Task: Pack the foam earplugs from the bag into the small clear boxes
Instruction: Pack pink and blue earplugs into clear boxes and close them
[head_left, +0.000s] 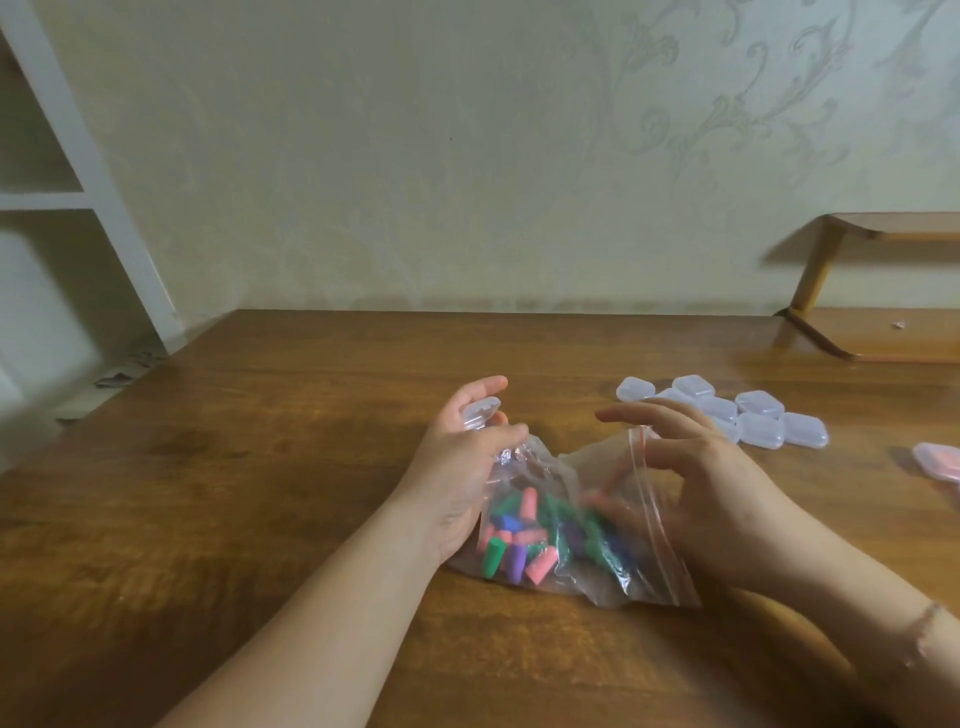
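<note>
Two hands: both at the bag, centre of the frame.
Left hand (467, 457): holds a small clear box (480, 414) in its fingers and rests against the bag's left side.
Bag (576, 525): clear zip bag lying on the table (260, 467), its mouth open towards the right.
Earplugs (519, 540): many coloured ones in the bag.
Right hand (696, 483): fingers reach into the bag's mouth; whether they pinch an earplug cannot be told.
Empty boxes (727, 415): a cluster at right centre, unfilled.
Filled box (943, 462): pink contents, at the right edge.
Progress: early; most remains, I judge.
</note>
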